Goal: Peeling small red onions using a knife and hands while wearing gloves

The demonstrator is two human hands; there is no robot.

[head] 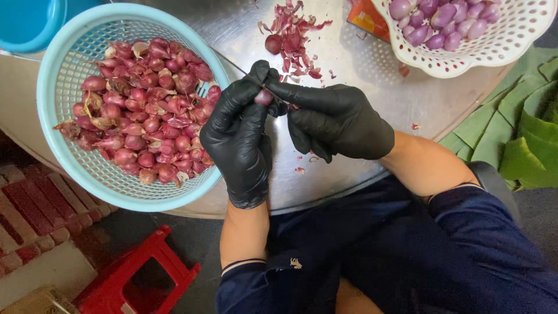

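Over tray [349, 174] | left hand [241, 136], right hand [337, 122] grip half-hidden shallot [263, 97] | blade mostly hidden

We are looking at a home food-prep spot set low to the ground — a kitchen corner or yard, by the signs. A round metal tray table [360, 174] carries a light blue plastic basket [58, 145] heaped with unpeeled shallots [145, 116], a white perforated basket [500, 49] of peeled ones, and a scatter of reddish skins [296, 35]. Beside it lie green banana leaves [517, 134] — below, a red plastic stool [139, 273] and a red brick floor [29, 209].
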